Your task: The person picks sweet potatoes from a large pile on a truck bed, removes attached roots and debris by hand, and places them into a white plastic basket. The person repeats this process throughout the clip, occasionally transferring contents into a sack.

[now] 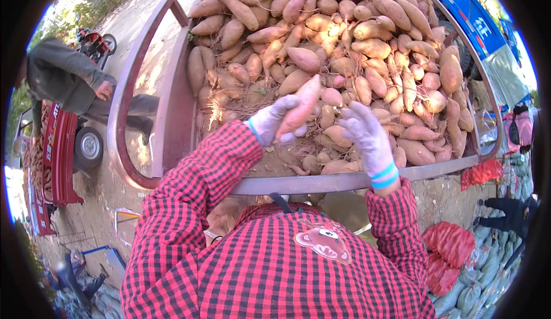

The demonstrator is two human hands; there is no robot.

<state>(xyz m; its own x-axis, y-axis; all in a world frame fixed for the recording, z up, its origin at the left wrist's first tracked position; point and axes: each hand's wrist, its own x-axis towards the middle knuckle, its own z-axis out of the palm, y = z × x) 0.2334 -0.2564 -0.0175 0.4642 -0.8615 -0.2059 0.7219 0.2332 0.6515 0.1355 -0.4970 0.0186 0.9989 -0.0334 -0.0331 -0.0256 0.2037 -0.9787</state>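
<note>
A long pinkish sweet potato point(300, 108) rests in my gloved left hand point(275, 118), tilted with its upper end away from me. Some fingers of that hand wrap beneath it. To the right, my gloved right hand point(366, 134) is raised over the load with fingers apart and nothing in them. Under both hands spreads a big heap of sweet potatoes point(370, 48), many with thin roots attached. They fill a metal-sided truck bed point(176, 121). Loose soil and root strands show close to the near rail point(301, 184).
Left of the bed stands a person in a dark jacket point(64, 73), beside a red truck point(64, 151) loaded with sweet potatoes. A blue truck point(465, 13) is at the upper right. Red mesh sacks point(447, 250) and pale sacks point(486, 263) lie lower right, with another person point(503, 215) nearby.
</note>
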